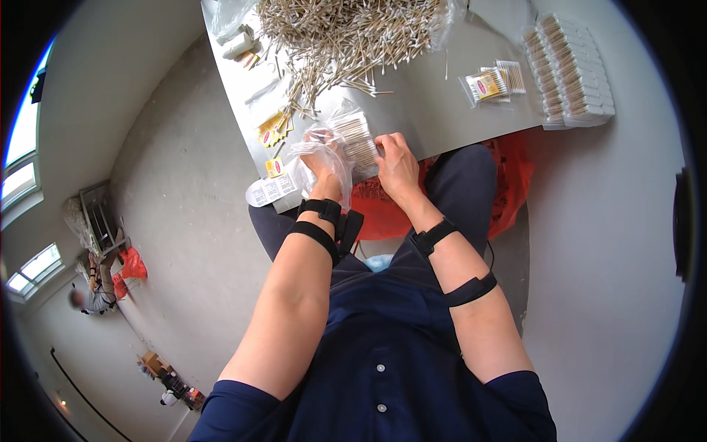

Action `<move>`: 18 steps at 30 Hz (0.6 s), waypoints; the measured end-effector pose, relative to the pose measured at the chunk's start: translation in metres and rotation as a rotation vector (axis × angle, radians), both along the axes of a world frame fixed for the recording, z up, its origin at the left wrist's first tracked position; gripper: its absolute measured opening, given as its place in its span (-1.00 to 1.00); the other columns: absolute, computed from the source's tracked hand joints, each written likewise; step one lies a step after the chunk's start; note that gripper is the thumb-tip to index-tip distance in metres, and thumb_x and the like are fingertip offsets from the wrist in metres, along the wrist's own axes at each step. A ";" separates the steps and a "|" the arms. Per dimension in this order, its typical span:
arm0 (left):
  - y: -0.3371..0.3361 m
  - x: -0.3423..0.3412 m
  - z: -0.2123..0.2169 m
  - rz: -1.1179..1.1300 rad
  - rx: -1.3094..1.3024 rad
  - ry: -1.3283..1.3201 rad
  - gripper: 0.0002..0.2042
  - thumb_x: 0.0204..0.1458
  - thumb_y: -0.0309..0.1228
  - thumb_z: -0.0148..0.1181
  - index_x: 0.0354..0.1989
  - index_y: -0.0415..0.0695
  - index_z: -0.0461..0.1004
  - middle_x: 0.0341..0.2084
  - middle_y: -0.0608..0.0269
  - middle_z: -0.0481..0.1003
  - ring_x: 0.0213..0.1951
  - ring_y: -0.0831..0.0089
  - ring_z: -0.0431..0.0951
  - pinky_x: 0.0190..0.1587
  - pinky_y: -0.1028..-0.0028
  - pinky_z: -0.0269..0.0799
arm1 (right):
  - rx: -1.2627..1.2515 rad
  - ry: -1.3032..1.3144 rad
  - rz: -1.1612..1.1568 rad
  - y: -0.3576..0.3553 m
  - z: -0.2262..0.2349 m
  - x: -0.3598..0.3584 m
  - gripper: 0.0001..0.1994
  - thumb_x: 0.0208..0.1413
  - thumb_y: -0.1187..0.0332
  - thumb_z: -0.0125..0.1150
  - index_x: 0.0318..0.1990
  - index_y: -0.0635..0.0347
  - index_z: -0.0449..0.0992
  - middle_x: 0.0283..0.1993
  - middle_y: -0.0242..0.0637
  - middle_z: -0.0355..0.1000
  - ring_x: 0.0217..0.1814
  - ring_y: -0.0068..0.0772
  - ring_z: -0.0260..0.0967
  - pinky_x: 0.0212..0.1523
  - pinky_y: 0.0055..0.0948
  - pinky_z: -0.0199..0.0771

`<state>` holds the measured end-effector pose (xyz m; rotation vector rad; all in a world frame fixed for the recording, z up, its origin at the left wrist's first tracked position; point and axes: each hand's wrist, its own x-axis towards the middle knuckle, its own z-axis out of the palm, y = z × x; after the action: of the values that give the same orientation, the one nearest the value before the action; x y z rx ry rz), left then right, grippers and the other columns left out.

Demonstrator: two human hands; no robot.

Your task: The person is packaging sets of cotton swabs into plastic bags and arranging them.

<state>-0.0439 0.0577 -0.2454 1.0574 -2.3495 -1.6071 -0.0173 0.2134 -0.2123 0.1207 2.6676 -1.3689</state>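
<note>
A flat row of cotton swabs (356, 138) in clear plastic lies at the table's near edge, between my hands. My left hand (322, 160) is at its left side, wrapped in a crumpled clear plastic bag (300, 149) that it holds; the plastic partly hides its fingers. My right hand (398, 166) has its fingers curled against the right edge of the swab row, gripping there. Left of my left hand lie yellow card labels (275, 130), a single yellow label (275, 167) and a white rounded sheet with print (271, 191).
A big heap of loose cotton swabs (346, 37) covers the back of the grey table (471, 129). Filled swab packs (489, 85) lie at the right, beside stacked packs (571, 70). A red plastic bag (513, 173) hangs below the table edge. Another person (98, 296) sits far left.
</note>
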 end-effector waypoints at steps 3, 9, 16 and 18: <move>0.000 -0.001 -0.010 -0.021 -0.037 0.136 -0.87 0.15 -0.38 0.17 -0.26 -0.17 0.48 -0.45 0.33 0.47 -0.40 0.56 0.45 -0.39 0.47 0.39 | 0.011 -0.014 -0.003 0.001 0.000 0.000 -0.69 -0.08 0.57 0.32 -0.13 0.15 0.47 -0.09 -0.21 0.38 0.02 -0.04 0.38 -0.02 -0.16 0.44; -0.022 0.006 -0.006 -0.154 -0.087 0.158 -0.84 0.15 -0.40 0.16 -0.19 -0.22 0.51 -0.45 0.22 0.52 -0.40 0.46 0.52 -0.39 0.43 0.41 | -0.034 -0.002 -0.008 0.002 -0.012 -0.001 -0.69 -0.06 0.54 0.33 -0.11 0.18 0.49 -0.11 -0.21 0.40 -0.13 -0.14 0.44 -0.10 -0.23 0.47; -0.040 0.045 0.157 -0.770 -0.646 0.193 -0.63 -0.04 -0.41 0.36 -0.04 -0.26 0.51 -0.09 0.00 0.52 -0.10 0.18 0.56 -0.04 0.23 0.45 | -0.173 0.003 -0.156 0.012 0.025 0.010 -0.77 0.05 0.55 0.22 -0.11 0.25 0.47 -0.12 -0.14 0.43 -0.16 -0.01 0.45 -0.12 -0.21 0.47; -0.043 0.056 0.176 -0.603 -1.094 0.223 -0.48 -0.03 -0.40 0.36 0.14 -0.22 0.37 0.11 -0.02 0.37 -0.01 0.22 0.52 -0.03 0.26 0.45 | -0.169 0.177 -0.148 0.011 0.051 0.020 -0.80 0.08 0.58 0.16 -0.11 0.26 0.47 -0.14 -0.12 0.43 -0.19 0.00 0.46 -0.15 -0.22 0.48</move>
<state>0.0117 0.0151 -0.0697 -0.0561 -2.8272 -0.2342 0.0025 0.2248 -0.1609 0.1902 2.7146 -1.7204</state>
